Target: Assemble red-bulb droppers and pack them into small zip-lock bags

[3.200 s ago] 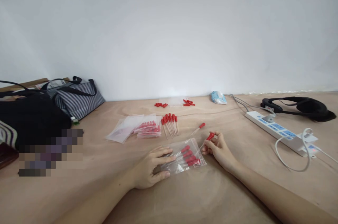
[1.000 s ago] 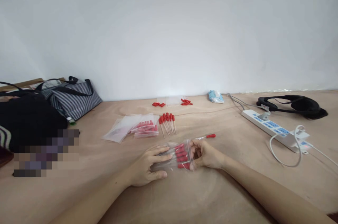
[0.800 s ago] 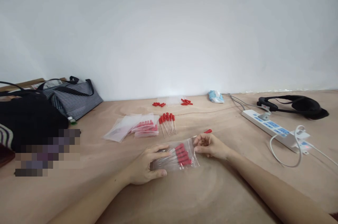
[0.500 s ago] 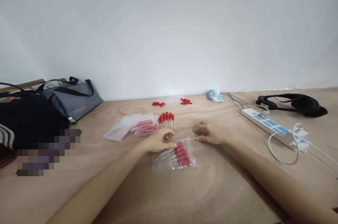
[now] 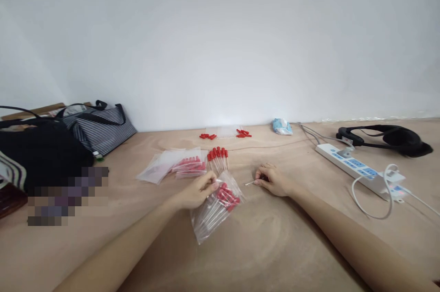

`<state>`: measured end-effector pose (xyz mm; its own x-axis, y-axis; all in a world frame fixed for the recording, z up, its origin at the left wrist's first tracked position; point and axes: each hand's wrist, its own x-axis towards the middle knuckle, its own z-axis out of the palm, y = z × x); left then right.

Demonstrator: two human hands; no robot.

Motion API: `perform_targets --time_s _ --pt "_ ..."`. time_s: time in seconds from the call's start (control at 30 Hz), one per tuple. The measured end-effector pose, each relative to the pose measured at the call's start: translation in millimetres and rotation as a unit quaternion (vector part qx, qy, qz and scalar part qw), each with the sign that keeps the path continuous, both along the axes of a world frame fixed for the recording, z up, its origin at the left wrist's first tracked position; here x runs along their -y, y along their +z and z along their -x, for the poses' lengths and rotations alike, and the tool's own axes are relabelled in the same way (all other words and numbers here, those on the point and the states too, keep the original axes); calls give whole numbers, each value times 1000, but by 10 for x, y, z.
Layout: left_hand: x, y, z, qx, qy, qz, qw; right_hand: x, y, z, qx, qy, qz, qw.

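Observation:
My left hand [image 5: 196, 191] pinches the upper edge of a clear zip bag [image 5: 202, 230]. Inside the bag lie several thin pale sticks with red ends [image 5: 227, 195]; the bag is tilted, its red ends toward the upper right. My right hand [image 5: 273, 180] rests on the table with its fingers closed on a thin, pale, shiny stick-like thing [image 5: 250, 183], whose slim tip points left; its other end is hidden in the hand. Just beyond my left hand, a fan of loose red-ended sticks [image 5: 217, 153] lies on the table.
Filled and flat zip bags [image 5: 165, 163] overlap at left centre. More red-ended sticks [image 5: 244, 133] lie by the wall, near a blue-and-white packet [image 5: 282, 126]. A power strip [image 5: 350, 163] with cables and a black headset [image 5: 402, 140] sit right; a striped bag [image 5: 103, 129] stands left.
My left hand has moved slightly left and turned the bag of red-ended sticks, lifting its edge. My right hand stays nearly in place, still pinching the thin thing. The view has shifted a little.

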<state>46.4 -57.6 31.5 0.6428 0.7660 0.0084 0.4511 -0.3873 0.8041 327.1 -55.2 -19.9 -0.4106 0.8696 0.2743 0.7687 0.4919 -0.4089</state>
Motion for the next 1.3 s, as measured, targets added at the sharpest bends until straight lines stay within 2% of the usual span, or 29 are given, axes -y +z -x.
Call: perform_targets --time_s 0.1,0.2,0.27,0.37,0.4,0.47,0.53,0.6,0.73,0.83,0.93,1.03,1.07,1.13,1.23,1.3 --pt "25 -95 311 87 91 -3 992 -2 -34 -10 -4 -1 -4 1000" --pt "-103 -134 591 184 197 7 963 -4 -40 -14 -9 -5 -1 1000" --pt "-258 -61 703 243 250 36 937 -3 -33 -10 -13 -7 2 1000" --pt "-511 190 788 290 357 9 888 6 -21 0 -20 -8 6 1000" --pt "-584 286 818 289 387 -5 875 9 -18 3 -24 -7 7 1000" --pt "-696 446 912 274 400 -12 875 15 -16 6 -30 -6 9 1000" --pt "-762 523 1063 243 419 -15 875 18 -19 6 -33 -5 12 999" --pt "-789 497 1254 193 445 -9 875 17 -25 3 -34 -2 17 999" --pt "-795 269 1607 73 492 -15 868 10 -42 -6 -35 -5 15 999" --pt "-802 153 1737 -19 501 -56 863 8 -51 -8 -34 -6 12 999" --pt "-755 155 1720 -86 486 -129 860 13 -49 -5 -37 -6 8 999" --pt "-597 153 1599 -134 393 -200 887 18 -43 0 -43 -3 5 999" --pt "-531 129 1555 -169 329 -231 900 18 -42 0 -44 -3 5 999" --pt "-413 49 1485 -220 274 -270 897 16 -42 0 -45 -2 6 999" --pt "-343 -95 1454 -222 266 -247 905 8 -50 -1 -48 -4 9 999" --pt "-368 -149 1466 -186 305 -204 912 5 -57 -2 -50 -5 11 999"
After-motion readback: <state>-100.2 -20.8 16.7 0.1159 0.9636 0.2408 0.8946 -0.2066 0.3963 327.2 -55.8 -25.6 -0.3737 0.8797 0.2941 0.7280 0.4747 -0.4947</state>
